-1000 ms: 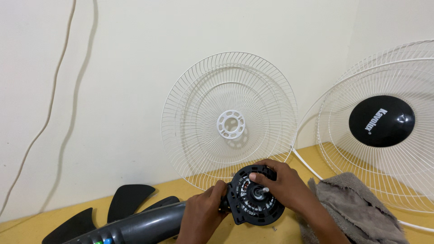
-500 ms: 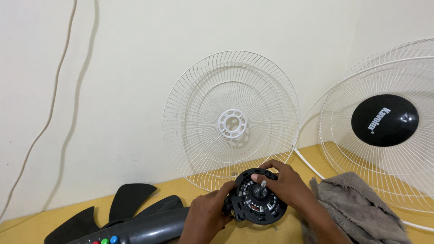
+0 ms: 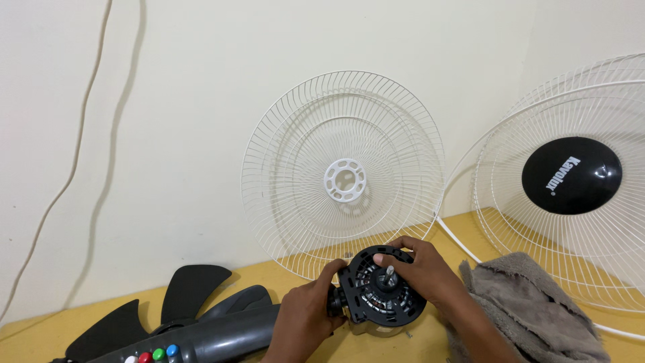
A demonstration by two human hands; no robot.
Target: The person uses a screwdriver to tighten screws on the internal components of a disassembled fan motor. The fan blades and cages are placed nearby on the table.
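Observation:
A black round fan motor head [image 3: 381, 297] with a metal shaft in its middle sits low in the head view, joined to a dark grey fan body [image 3: 222, 336] with coloured buttons. My left hand [image 3: 306, 319] grips the motor's left side. My right hand [image 3: 426, 272] wraps its upper right rim, the thumb near the shaft. Behind them a white rear wire guard [image 3: 344, 178] leans on the wall.
A white front guard with a black round centre cap [image 3: 571, 176] leans at the right. A grey cloth [image 3: 531, 309] lies by my right wrist. Black fan blades [image 3: 181, 296] lie at the left on the yellow floor [image 3: 27, 336]. A cable [image 3: 74, 161] hangs down the wall.
The view has shifted a little. Both hands stay on the motor head, with my right fingers having moved slightly around its rim.

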